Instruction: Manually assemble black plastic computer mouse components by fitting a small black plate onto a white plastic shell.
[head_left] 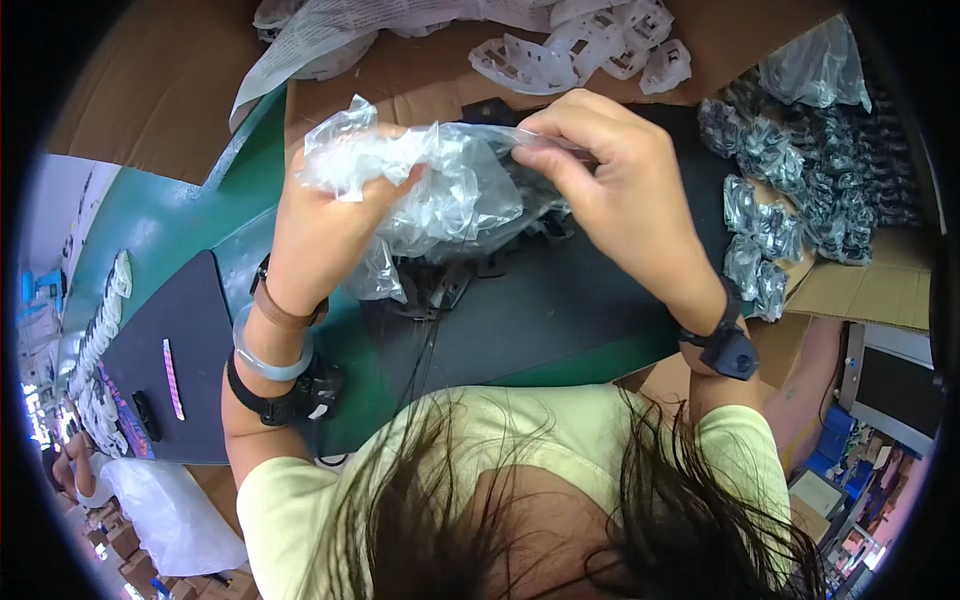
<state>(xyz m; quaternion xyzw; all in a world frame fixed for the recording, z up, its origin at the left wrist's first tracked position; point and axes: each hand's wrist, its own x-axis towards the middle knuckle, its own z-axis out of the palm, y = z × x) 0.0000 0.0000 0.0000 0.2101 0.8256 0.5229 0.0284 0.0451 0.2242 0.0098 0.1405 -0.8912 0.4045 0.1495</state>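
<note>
Over the black mat (590,300), my left hand (335,225) is closed round a crumpled bunch of clear plastic bags (455,195). My right hand (625,170) pinches the edge of one bag between thumb and fingers, pulling the film out to the right. Whether that bag has anything inside is hard to tell through the folds. Under the bunch, partly hidden, lie dark plastic parts (445,290) on the mat.
Beyond the mat, white plastic shells (580,50) and a printed paper sheet (370,25) lie in a cardboard box. At right, a carton (870,290) holds rows of bagged dark parts (770,150). White parts (95,340) line the green table's left side. Another person sits at far left.
</note>
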